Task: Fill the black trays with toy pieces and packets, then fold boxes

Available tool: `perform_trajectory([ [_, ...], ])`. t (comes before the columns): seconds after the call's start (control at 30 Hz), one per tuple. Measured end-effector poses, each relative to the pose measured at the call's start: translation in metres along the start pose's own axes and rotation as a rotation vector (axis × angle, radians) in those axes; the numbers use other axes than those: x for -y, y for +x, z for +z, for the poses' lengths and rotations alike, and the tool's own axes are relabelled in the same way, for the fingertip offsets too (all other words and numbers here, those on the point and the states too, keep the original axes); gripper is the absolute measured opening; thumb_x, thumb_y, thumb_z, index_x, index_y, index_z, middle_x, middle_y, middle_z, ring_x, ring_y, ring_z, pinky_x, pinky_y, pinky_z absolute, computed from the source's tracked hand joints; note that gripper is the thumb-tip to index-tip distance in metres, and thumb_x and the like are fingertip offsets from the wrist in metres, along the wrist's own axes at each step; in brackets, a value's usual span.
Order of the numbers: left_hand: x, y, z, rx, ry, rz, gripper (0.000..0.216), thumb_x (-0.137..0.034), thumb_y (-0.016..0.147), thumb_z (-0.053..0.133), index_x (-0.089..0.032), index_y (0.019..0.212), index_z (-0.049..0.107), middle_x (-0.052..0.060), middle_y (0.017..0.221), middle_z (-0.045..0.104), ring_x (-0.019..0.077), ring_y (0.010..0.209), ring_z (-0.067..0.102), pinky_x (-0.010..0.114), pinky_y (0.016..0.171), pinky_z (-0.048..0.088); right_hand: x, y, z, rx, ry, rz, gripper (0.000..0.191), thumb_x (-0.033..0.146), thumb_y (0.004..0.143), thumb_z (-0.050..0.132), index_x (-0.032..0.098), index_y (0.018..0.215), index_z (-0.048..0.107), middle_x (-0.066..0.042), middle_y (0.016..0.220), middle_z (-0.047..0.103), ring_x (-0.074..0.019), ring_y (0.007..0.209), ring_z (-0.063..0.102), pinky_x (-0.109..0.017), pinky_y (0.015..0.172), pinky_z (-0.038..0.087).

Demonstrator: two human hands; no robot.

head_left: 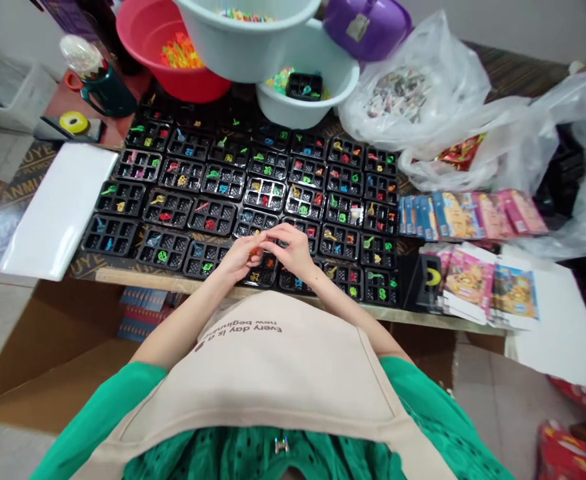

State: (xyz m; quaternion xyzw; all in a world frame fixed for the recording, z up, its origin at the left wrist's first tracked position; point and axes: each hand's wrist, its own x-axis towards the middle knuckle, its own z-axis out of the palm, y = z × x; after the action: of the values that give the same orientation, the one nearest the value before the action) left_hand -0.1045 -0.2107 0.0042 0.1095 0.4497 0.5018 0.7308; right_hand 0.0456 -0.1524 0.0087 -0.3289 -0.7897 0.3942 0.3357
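My left hand [244, 257] and my right hand [291, 250] meet over the front rows of black compartment trays [213, 217]. Between their fingertips is a small orange plastic piece [256, 252]; its exact kind is too small to make out. The fingers of both hands are closed in a pinch around it. Beneath them, a tray [259, 276] is partly covered by the hands. The surrounding trays hold small coloured plastic pieces, such as a green one [163, 255] and a red one [165, 217], lying in separate compartments.
Behind the trays stand a red basin [137, 40], pale blue basins [297, 113] and a purple container [367, 30]. Plastic bags [453, 60] and printed packets [455, 215] fill the right. White sheets [63, 207], yellow tape [73, 122] and a mug [110, 93] lie left.
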Motion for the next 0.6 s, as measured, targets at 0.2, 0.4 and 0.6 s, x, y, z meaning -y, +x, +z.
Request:
perform_trajectory([
  [0.2,-0.031,0.025,-0.005,-0.194,-0.169,0.057,0.029,-0.039,0.087,0.066,-0.01,0.092,0.068,-0.002,0.06,0.052,0.0041,0.044,0.044,0.013,0.038,0.028,-0.045,0.034,-0.004,-0.044,-0.314,-0.001,0.017,0.032,0.089,0.068,0.02,0.098,0.076,-0.009,0.094,0.069,-0.0236,0.093,0.059,-0.042,0.086,0.049],
  [0.4,-0.049,0.04,-0.012,-0.247,-0.246,0.084,0.012,-0.016,0.086,0.064,-0.009,0.093,0.069,0.005,0.073,0.065,0.0064,0.056,0.058,0.013,0.046,0.039,-0.061,0.043,0.001,0.026,-0.338,0.042,0.025,0.031,0.083,0.075,0.021,0.106,0.076,-0.009,0.097,0.068,-0.0244,0.093,0.059,-0.043,0.087,0.05],
  [0.6,-0.049,0.06,0.01,-0.146,-0.132,0.084,0.032,-0.033,0.068,0.088,-0.01,0.079,0.068,0.0,0.066,0.061,0.0026,0.048,0.05,0.012,0.042,0.033,-0.033,0.067,-0.002,-0.022,-0.072,0.009,0.028,0.035,0.082,0.075,0.027,0.109,0.075,-0.006,0.103,0.07,-0.0213,0.097,0.064,-0.04,0.091,0.052],
])
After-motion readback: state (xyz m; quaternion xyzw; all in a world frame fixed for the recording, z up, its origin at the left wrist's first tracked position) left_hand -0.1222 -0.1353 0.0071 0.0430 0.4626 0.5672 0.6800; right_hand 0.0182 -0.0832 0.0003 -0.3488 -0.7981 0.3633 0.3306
